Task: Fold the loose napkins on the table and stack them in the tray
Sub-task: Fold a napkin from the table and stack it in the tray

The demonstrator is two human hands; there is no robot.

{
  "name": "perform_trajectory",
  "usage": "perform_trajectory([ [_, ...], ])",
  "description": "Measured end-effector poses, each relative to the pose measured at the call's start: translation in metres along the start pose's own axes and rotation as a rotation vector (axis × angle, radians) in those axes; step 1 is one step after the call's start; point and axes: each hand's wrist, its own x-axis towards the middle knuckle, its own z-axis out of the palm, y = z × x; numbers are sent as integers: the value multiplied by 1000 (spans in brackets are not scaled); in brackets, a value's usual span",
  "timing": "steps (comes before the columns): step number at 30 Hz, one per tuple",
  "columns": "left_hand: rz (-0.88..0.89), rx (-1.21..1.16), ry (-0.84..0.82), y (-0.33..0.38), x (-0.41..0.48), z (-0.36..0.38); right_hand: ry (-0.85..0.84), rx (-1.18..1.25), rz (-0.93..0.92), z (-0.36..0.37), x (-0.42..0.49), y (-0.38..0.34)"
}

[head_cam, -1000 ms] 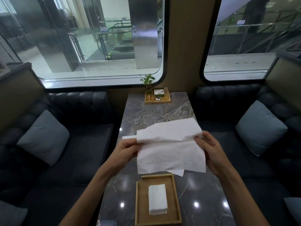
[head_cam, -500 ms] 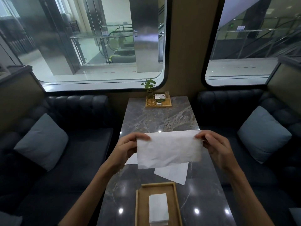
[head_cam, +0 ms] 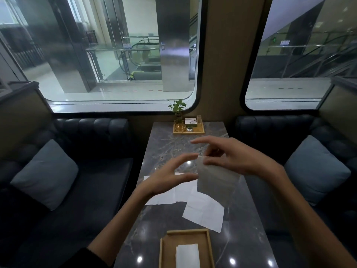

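Note:
A white napkin (head_cam: 216, 182), folded to a narrow hanging piece, is pinched at its top edge by my right hand (head_cam: 231, 157) above the table. My left hand (head_cam: 170, 176) hovers just left of it with fingers spread, its fingertips close to the napkin's left edge but not gripping it. Two loose napkins lie flat on the marble table (head_cam: 164, 149): one (head_cam: 204, 213) under the held napkin, another (head_cam: 164, 196) partly behind my left wrist. A wooden tray (head_cam: 166, 246) at the near edge holds a stack of folded napkins (head_cam: 187, 256).
A small wooden tray (head_cam: 188, 131) with a potted plant (head_cam: 177, 109) and a small box stands at the table's far end under the window. Dark sofas with blue-grey cushions (head_cam: 44, 171) flank the table on both sides.
The napkin, held wide between both hands, has been folded across to the right. My left hand has let go and opened; my right hand now holds it alone.

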Motion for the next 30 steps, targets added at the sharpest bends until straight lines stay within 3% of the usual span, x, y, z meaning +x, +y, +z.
perform_trajectory([
  [3, 34, -174, 26, 15, 8, 3, -33, -62, -54, -17, 14, -11],
  [6, 2, -272, 166, 19, 12, 4, 117, 8, -59, -23, 15, -4],
  [10, -10, -357, 311, 19, 11, -1, 450, 608, 56, 5, 3, 23],
  [15, -46, -377, 353, 13, 8, -8, 364, 951, 332, 67, 3, 44],
  [23, -42, -297, 281, 16, 1, -16, 459, 1033, 351, 62, 7, 43],
  [30, 70, -535, 370, 34, 1, -17, 573, 1004, 197, 40, -1, 31],
])
